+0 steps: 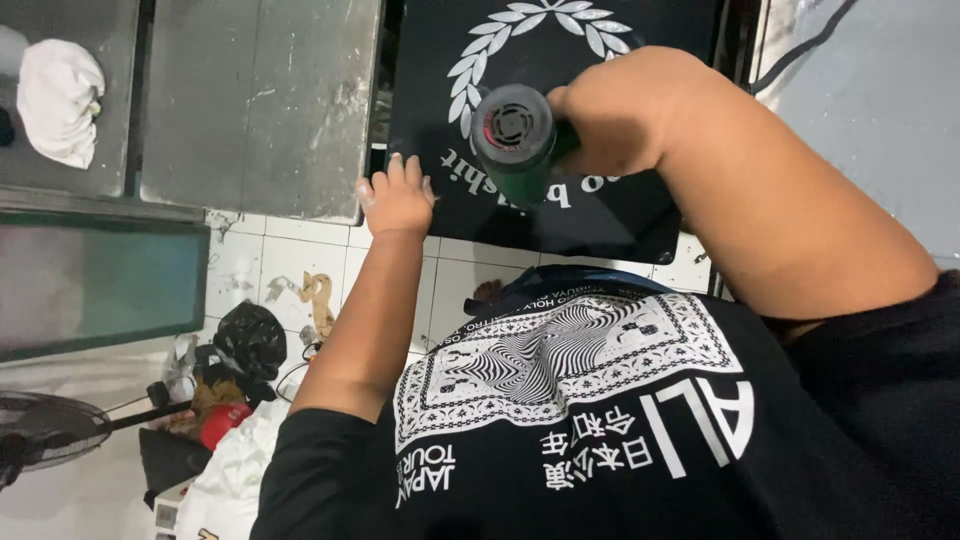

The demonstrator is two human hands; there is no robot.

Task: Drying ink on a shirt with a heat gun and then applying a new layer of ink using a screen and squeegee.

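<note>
- Black cotton fills the nearest ground: the person's own printed T-shirt (600,420), white pattern on it, at six o'clock.
- From there the left arm runs up toward eleven o'clock, over white floor tiles (270,270) littered with a black bag (250,340) and scraps.
- At seven o'clock, a fan (45,430) stands low beside the clutter.
- Left hand (396,198) lies at centre, fingers spread flat and holding nothing, fingertips pressing the near edge of the black garment (620,215) laid out on the work surface.
- Right hand (620,110), at one o'clock from the left, is wrapped tight around the grip of a dark green heat gun (515,140); its round vented back end faces the camera.
- That tool hovers just over the black garment's white wreath print (490,45), between the two hands.
- Farther off, at ten o'clock, grey metal tables (260,100) sit side by side, a white cloth (60,100) bunched on the far left one.
</note>
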